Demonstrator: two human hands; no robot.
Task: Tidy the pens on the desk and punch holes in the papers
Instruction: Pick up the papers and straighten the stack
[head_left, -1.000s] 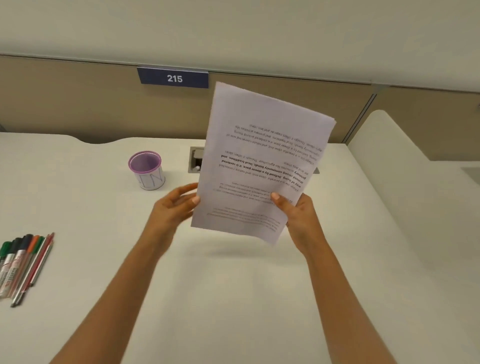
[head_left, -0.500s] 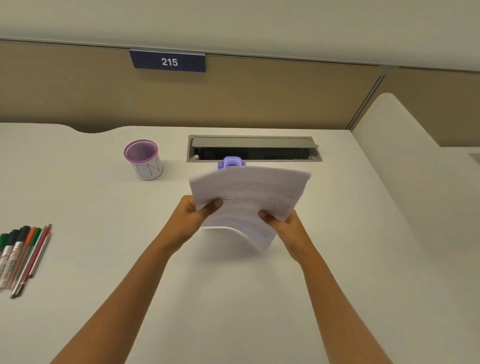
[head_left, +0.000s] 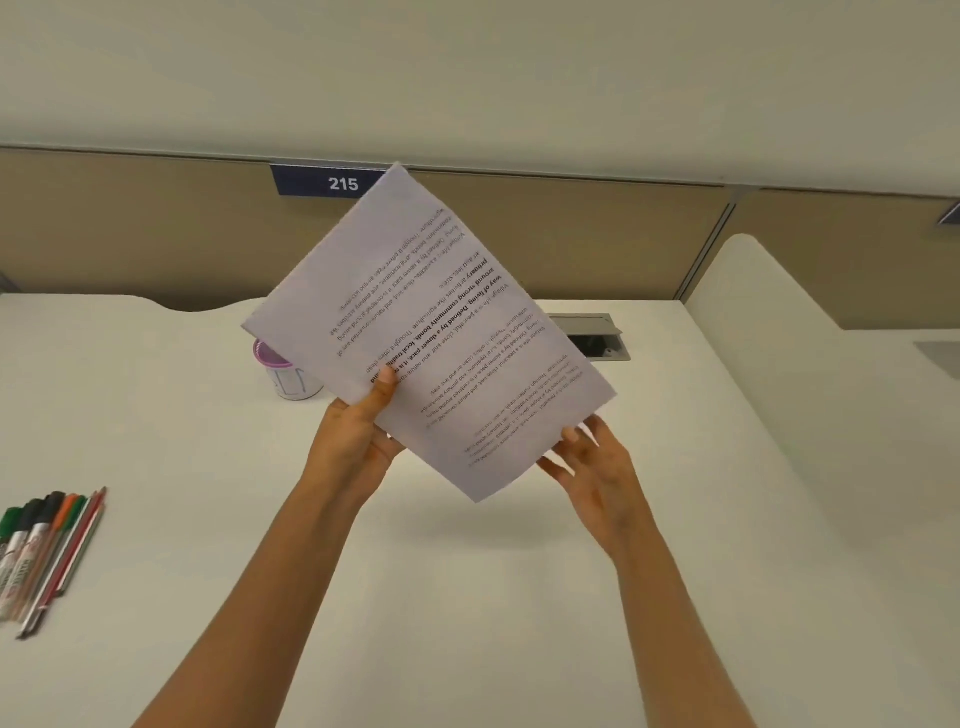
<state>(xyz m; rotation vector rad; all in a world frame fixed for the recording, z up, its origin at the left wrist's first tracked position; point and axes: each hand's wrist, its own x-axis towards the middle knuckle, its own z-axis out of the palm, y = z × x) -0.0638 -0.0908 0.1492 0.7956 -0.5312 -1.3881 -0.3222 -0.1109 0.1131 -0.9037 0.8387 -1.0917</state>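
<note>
Printed sheets (head_left: 431, 332) held up tilted at centre frame, clear of the counter (head_left: 467, 597). Left hand (head_left: 358, 436) pinching the lower left edge, thumb on the print; right hand (head_left: 597, 467) spread loose at the lower right corner, fingertips barely touching. Probably squaring the stack before punching: better to close the right hand, tap the bottom edge level, keep the edges flush. Hole punch not visible now. Purple pen cup (head_left: 291, 374) just behind the sheets, part hidden. Pens (head_left: 47, 551) lying at lower left, well apart. Wide bare counter below for laying down; cable slot (head_left: 597, 338) at upper right, worth avoiding.
</note>
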